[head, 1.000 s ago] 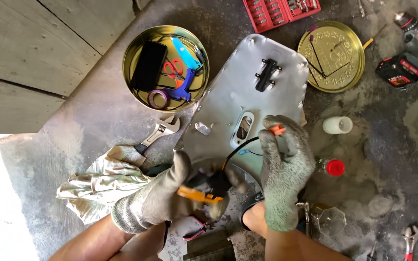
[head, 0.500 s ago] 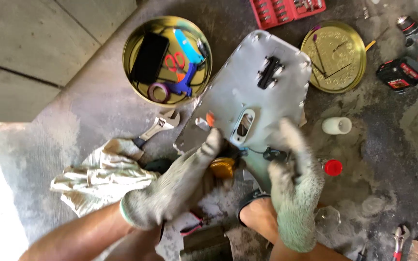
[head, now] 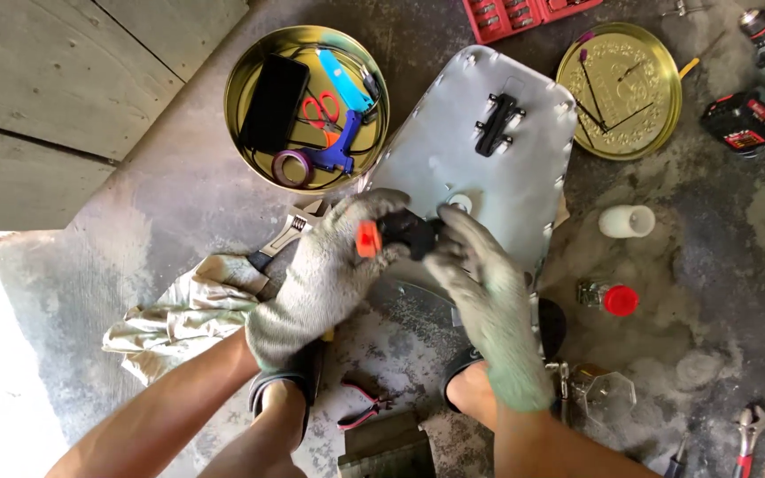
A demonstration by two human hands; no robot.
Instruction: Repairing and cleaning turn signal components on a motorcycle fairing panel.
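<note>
Both hands wear grey knit gloves and meet over the near end of a grey metal plate [head: 453, 150] lying on the concrete floor. My left hand [head: 325, 270] grips a small black part [head: 411, 232] with an orange tab [head: 367, 239] on its left side. My right hand [head: 482, 296] pinches the same part from the right with its fingertips. A black bracket [head: 498, 122] is fixed near the plate's far end. The part's underside is hidden by my fingers.
A round gold tin [head: 239, 124] holds a phone, scissors, tape and blue tools. Its lid [head: 657, 133], a red socket case [head: 524, 13] and a drill battery [head: 744, 119] lie beyond. A wrench [head: 289, 235], rag [head: 174, 310], pliers [head: 360, 409], white cylinder [head: 626, 221] and red-capped jar [head: 613, 299] lie nearby.
Both hands have moved up from below the plate and come together on the black part. The orange tab now sits at my left fingers rather than in my right hand.
</note>
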